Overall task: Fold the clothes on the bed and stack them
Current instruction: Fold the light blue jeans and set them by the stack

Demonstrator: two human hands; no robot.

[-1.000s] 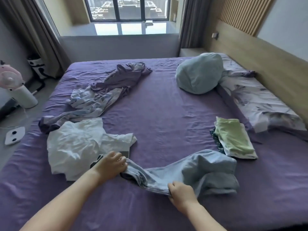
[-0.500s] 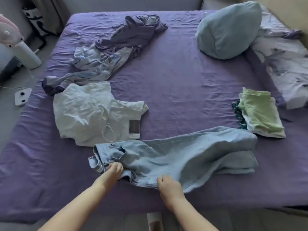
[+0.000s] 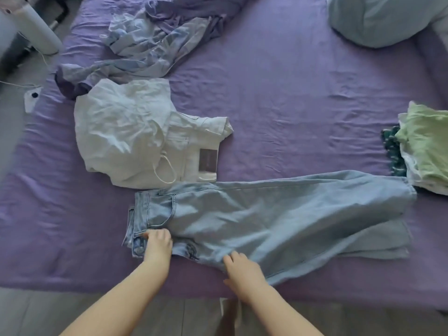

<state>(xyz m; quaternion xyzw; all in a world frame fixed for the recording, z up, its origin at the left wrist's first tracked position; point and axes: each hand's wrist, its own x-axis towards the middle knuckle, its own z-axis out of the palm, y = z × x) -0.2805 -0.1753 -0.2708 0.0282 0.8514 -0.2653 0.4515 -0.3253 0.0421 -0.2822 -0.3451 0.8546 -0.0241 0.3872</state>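
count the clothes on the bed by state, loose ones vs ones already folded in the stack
Loose, unfolded: 3: light blue jeans, white garment, purple-and-blue crumpled garment.
Folded in the stack: 3 layers show: green, white, dark teal patterned.
Total: 6 visible.

Jeans [image 3: 278, 221] lie before shorts [image 3: 135, 139], left of folded stack [image 3: 426, 146].
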